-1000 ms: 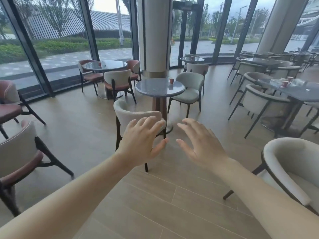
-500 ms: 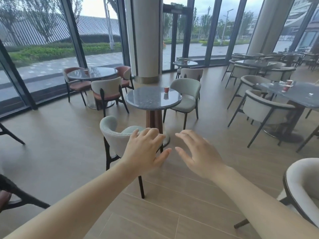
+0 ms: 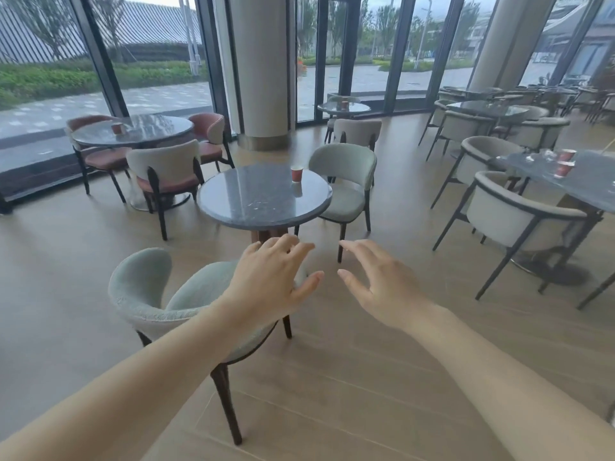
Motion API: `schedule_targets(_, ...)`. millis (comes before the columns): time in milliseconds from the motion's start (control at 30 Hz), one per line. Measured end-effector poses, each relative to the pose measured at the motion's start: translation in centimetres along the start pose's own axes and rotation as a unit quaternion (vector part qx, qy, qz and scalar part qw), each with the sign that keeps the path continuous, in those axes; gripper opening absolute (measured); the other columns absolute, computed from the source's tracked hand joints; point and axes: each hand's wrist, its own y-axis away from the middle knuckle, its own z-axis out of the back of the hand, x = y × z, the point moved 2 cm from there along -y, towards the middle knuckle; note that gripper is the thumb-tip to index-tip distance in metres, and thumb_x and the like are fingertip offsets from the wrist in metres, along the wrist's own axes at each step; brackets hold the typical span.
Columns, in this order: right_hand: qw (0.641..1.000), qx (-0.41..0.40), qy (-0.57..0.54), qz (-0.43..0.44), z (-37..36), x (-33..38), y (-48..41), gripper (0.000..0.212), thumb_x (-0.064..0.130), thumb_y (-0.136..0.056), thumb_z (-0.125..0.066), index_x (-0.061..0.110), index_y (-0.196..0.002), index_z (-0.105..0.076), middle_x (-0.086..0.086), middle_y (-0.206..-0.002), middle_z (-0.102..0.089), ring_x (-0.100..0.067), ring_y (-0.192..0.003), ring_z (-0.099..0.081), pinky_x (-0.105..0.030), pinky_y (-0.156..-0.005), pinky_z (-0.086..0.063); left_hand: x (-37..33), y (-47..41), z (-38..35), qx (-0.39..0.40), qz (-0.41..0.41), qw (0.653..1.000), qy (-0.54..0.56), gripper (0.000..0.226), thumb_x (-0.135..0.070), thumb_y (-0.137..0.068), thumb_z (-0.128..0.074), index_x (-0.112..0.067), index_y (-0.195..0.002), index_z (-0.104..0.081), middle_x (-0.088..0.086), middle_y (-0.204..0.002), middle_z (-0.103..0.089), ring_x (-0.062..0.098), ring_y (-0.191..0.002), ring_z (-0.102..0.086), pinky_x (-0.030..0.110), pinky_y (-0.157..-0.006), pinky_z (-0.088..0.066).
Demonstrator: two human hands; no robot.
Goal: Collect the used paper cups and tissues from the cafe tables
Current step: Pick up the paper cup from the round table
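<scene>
Both-handed, left hand and right hand reach forward, fingers loosely spread, holding nothing.

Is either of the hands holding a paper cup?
No, the left hand and the right hand are both open and empty, and the nearest red cup stands on the round table ahead.

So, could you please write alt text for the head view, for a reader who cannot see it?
A person's left hand and right hand, open and empty, reach toward a round grey table bearing one red paper cup. A green chair stands nearest the camera; other cups sit on tables left and right.
</scene>
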Motion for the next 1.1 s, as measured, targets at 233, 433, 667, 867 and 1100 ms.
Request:
schedule_targets(233,1.000,0.023,-0.002,-0.008,-3.1,-11.0,-10.0,0.043,0.037,-0.091,-0.050,0.019,-0.129,-0.044,0.001,-0.128,-0.051,-0.019,-0.115,-0.048,-0.033,-0.086,-0.041,2.4,-14.1,-6.6,0.023,0.001,1.000,0.006,0.053,-0.059,-0.088,-0.030,-0.029,-0.130,-0.042,-0.005,-0.128,-0.052,0.017,-0.115,-0.051,0.036,-0.095,-0.040)
schedule_targets(433,0.999,0.029,-0.002,-0.029,-6.7,-19.0,-17.5,0.045,0.033,-0.089,-0.056,0.012,-0.128,-0.048,-0.004,-0.127,-0.054,-0.023,-0.116,-0.048,-0.039,-0.093,-0.042,4.4,-25.5,-12.7,0.035,-0.027,0.999,0.009,0.057,-0.064,-0.086,-0.019,-0.030,-0.123,-0.048,-0.009,-0.117,-0.057,0.016,-0.110,-0.053,0.040,-0.097,-0.037)
schedule_targets(667,0.998,0.039,0.030,-0.026,-13.1,-29.1,-30.9,0.045,0.035,-0.089,-0.054,0.014,-0.128,-0.048,-0.002,-0.129,-0.051,-0.020,-0.119,-0.045,-0.037,-0.094,-0.039,11.1,-41.3,-20.9,0.031,-0.039,0.998,0.032,0.050,-0.059,-0.088,-0.030,-0.026,-0.119,-0.051,-0.005,-0.114,-0.058,0.019,-0.105,-0.055,0.037,-0.090,-0.041)
schedule_targets(867,0.995,0.080,0.048,-0.029,-18.0,-37.1,-43.5,0.043,0.036,-0.088,-0.055,0.017,-0.127,-0.049,0.000,-0.128,-0.050,-0.019,-0.118,-0.046,-0.035,-0.093,-0.039,17.6,-54.8,-25.4,0.055,-0.020,0.998,0.012,0.044,-0.055,-0.087,-0.036,-0.026,-0.115,-0.054,-0.004,-0.113,-0.059,0.021,-0.103,-0.056,0.036,-0.087,-0.042)
schedule_targets(1100,0.993,0.117,-0.002,-0.024,-24.3,-43.6,-54.2,0.049,0.037,-0.089,-0.054,0.019,-0.133,-0.040,0.003,-0.132,-0.043,-0.018,-0.118,-0.044,-0.033,-0.091,-0.042,24.6,-63.8,-31.1,0.115,0.025,0.993,0.011,0.037,-0.053,-0.090,-0.035,-0.031,-0.104,-0.062,-0.008,-0.110,-0.060,0.018,-0.099,-0.057,0.032,-0.084,-0.039)
